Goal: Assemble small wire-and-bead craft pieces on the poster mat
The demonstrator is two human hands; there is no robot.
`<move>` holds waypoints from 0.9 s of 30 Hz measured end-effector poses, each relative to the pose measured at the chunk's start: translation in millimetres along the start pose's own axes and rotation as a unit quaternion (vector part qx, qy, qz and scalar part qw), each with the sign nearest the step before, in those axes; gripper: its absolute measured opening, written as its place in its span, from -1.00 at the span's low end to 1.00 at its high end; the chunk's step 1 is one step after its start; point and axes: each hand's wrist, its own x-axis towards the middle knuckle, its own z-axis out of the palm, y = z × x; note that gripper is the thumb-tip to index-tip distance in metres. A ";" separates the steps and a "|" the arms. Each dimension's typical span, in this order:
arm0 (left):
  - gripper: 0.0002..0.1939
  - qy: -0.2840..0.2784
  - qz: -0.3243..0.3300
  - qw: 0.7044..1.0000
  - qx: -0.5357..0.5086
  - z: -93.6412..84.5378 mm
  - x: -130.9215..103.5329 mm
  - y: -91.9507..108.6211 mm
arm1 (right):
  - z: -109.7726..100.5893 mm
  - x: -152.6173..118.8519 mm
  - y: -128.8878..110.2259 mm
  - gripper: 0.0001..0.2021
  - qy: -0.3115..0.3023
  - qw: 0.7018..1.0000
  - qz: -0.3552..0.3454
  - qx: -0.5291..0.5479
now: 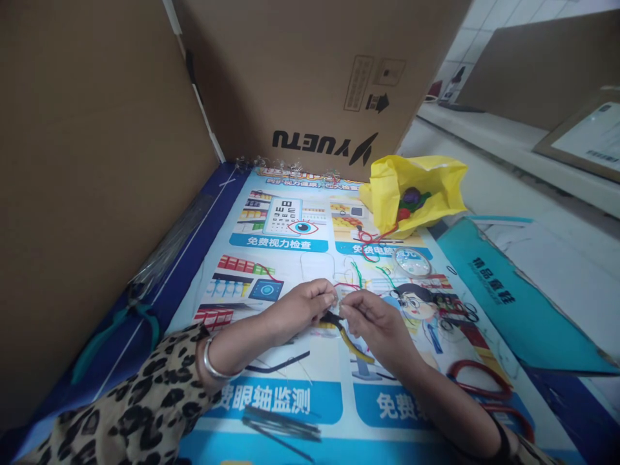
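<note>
My left hand [312, 302] and my right hand [372, 318] meet over the middle of the printed mat, fingertips pinched close together. Between them is something small and pale, too fine to make out. A red thread [349, 285] lies just behind the fingertips. Pliers with yellow handles [357, 347] lie beneath the hands, partly covered by them. Green threads [357, 272] and a clear round dish or roll [411, 263] are beyond my right hand. Dark thin sticks or wires [283, 423] lie in a bundle nearer to me.
An open yellow bag [440, 187] holds balls of coloured yarn. Red-handled scissors [479, 380] lie at the right, near a teal cardboard piece [523, 290]. Teal-handled pliers [151, 316] and a bundle of thin wires [180, 236] rest at the left. Cardboard walls [300, 71] stand left and behind.
</note>
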 end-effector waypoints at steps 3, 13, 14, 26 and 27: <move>-0.74 -0.001 0.025 0.999 -0.038 -2.2 3.0 -4.0 | -0.8 -0.3 2.0 -0.86 0.007 1.000 0.002 0.011; -0.72 0.090 0.050 0.984 -0.143 -3.0 6.6 -2.9 | -5.7 2.6 9.4 -0.88 0.100 0.993 0.001 0.070; -0.72 0.097 0.054 0.985 -0.132 -3.6 7.0 -3.5 | -5.8 3.1 10.6 -0.89 0.110 0.991 -0.003 0.077; -0.82 0.109 0.078 0.990 -0.033 -0.7 2.9 -3.1 | -6.3 0.1 7.2 -0.91 0.104 0.991 0.003 -0.085; -0.83 0.107 0.075 0.991 -0.032 0.1 2.5 -3.4 | -5.9 -0.1 7.2 -0.91 0.100 0.991 0.002 -0.091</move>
